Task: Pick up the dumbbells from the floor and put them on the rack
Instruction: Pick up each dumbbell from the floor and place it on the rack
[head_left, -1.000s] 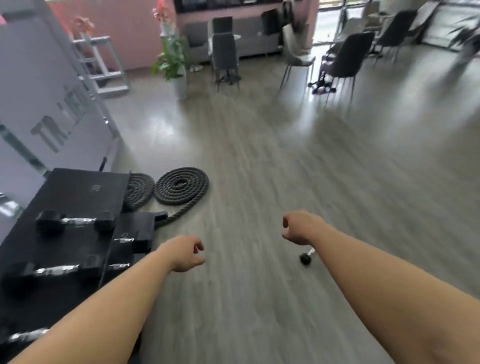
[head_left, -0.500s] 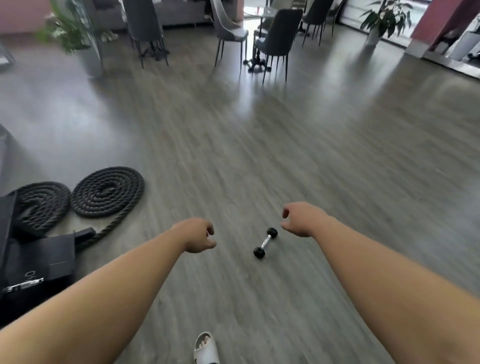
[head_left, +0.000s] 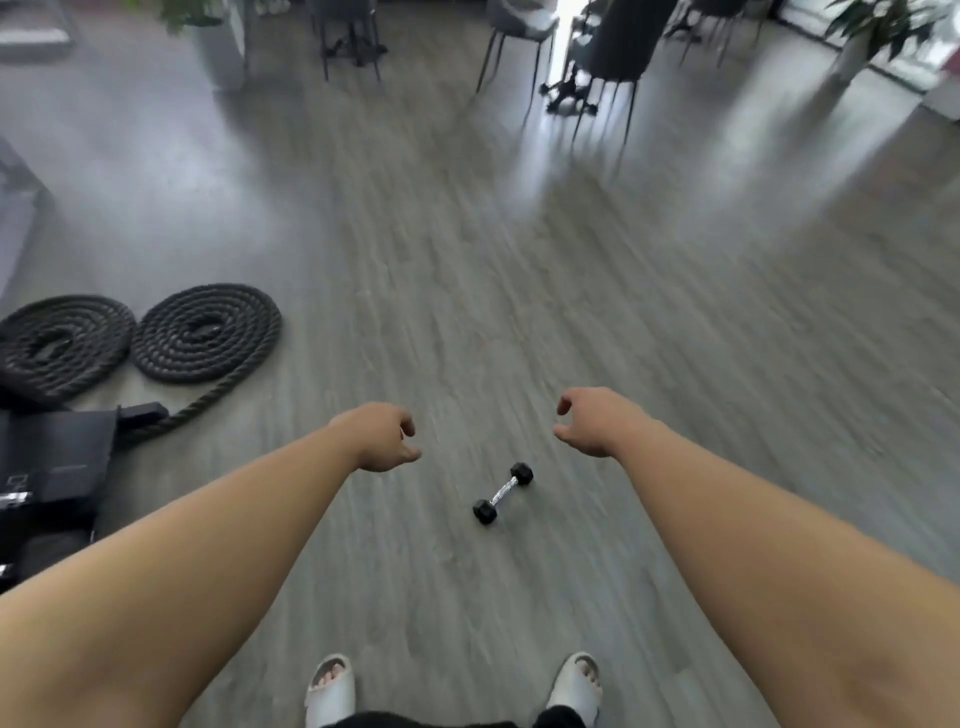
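A small dumbbell (head_left: 503, 492) with black hex ends and a chrome handle lies alone on the grey wood floor, just ahead of my feet. My left hand (head_left: 382, 437) hovers up and to its left, fingers loosely curled, holding nothing. My right hand (head_left: 592, 421) hovers up and to its right, fingers curled and apart, also holding nothing. Neither hand touches the dumbbell. The black rack (head_left: 52, 470) shows only as a corner at the left edge, with a chrome handle glinting on it.
Two coils of thick black rope (head_left: 205, 332) lie on the floor beside the rack. Dark chairs (head_left: 618, 36) and potted plants (head_left: 878, 26) stand far across the room. My two white slippers (head_left: 330, 688) are at the bottom edge.
The view has swung right, away from the rack and down. The dumbbell has come into full view and now lies between my hands, and both feet show.
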